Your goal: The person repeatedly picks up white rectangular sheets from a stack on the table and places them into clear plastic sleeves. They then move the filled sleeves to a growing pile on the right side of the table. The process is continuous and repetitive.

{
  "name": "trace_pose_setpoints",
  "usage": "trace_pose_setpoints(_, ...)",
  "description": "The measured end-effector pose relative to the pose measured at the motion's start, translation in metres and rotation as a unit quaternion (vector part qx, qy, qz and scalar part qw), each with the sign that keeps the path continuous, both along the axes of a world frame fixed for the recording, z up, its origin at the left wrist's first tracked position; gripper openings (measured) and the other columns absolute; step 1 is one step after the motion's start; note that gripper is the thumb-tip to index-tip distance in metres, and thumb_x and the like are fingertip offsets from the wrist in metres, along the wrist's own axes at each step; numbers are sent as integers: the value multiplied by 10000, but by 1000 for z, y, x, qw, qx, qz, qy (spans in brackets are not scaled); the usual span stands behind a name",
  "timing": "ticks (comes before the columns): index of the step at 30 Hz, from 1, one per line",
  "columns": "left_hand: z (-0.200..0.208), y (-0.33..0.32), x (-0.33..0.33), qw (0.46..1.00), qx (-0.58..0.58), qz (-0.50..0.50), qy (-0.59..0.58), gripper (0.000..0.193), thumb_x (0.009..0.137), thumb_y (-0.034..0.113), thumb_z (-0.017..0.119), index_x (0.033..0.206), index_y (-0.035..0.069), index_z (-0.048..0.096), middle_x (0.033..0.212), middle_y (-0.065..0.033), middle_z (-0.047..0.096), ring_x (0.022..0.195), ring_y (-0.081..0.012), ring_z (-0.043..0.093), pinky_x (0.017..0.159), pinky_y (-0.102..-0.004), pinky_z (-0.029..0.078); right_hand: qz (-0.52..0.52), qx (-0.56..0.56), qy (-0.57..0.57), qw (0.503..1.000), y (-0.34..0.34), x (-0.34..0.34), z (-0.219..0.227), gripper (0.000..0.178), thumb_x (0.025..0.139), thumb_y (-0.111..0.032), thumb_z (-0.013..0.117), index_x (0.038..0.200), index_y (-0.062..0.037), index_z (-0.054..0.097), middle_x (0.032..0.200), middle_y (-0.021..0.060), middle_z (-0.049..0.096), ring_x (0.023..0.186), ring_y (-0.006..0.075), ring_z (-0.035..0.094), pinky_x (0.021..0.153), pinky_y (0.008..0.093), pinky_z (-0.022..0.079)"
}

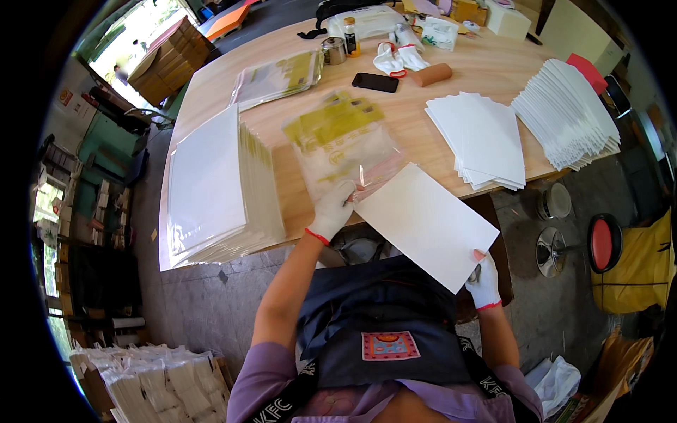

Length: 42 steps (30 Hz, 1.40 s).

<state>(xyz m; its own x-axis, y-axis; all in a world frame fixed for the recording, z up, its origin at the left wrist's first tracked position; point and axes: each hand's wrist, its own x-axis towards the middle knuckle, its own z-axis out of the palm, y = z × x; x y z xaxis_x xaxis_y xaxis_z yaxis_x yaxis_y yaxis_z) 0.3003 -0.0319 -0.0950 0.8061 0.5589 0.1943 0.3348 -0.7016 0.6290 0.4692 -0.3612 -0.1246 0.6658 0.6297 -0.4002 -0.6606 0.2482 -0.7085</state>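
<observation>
My right hand (484, 283), in a white glove with bare fingertips, grips a flat white board (427, 225) by its near right corner. The board slants over the table's front edge and my lap. In a white glove with a red cuff, my left hand (332, 211) pinches the near edge of a transparent plastic bag (352, 151) printed with a yellow-green band. Several such bags lie fanned on top of each other there. The board's left corner meets the bag's edge beside my left fingers; whether it is inside the bag I cannot tell.
A tall stack of bagged boards (208, 183) stands at left, more bags (278, 77) behind. White boards lie in a loose pile (479, 137) and a fanned stack (564, 113) at right. A phone (375, 82), brown roll (431, 75), spare gloves (398, 59) and bottle (351, 37) sit farther back.
</observation>
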Motion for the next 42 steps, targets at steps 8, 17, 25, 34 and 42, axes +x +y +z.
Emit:
trace_pose_setpoints(8,-3,3,-7,997,64,-37,-12,266,747,-39,486,958,89,586,801,-64,596,651,-208,549,583,-323,438,-12,27,-7,1000,8,5,-7,374,825,-181,551,1135,17,485,948,93,611,695,141,599,601,266,493)
trace_pose_setpoints(17,-8,-20,-4,995,-32,42,-84,412,665,-98,515,1026,90,581,842,-78,556,682,-214,564,573,-302,442,-19,13,-8,1000,24,-20,8,252,861,-182,517,1066,-37,495,782,30,580,501,83,503,401,208,368)
trace_pose_setpoints(25,-65,-102,48,649,-547,226,-478,449,830,-14,544,1252,1,390,1043,-125,575,908,-198,590,747,-289,511,31,31,-3,999,16,-63,51,266,913,-190,484,1136,-47,462,975,50,582,782,115,598,596,231,501)
trace_pose_setpoints(34,-147,-155,10,660,-658,90,-351,287,857,48,528,1138,-3,504,1022,-87,589,890,-184,590,723,-278,518,138,-68,47,987,46,-73,15,246,930,-234,478,1104,-60,482,903,66,591,690,141,589,560,263,505)
trace_pose_setpoints(42,-138,-134,-4,688,-644,214,-259,173,899,90,450,1027,29,550,925,-35,590,833,-151,587,752,-292,503,137,36,213,967,126,-71,-23,335,950,-182,393,1222,12,382,1045,153,561,951,281,585,855,398,506)
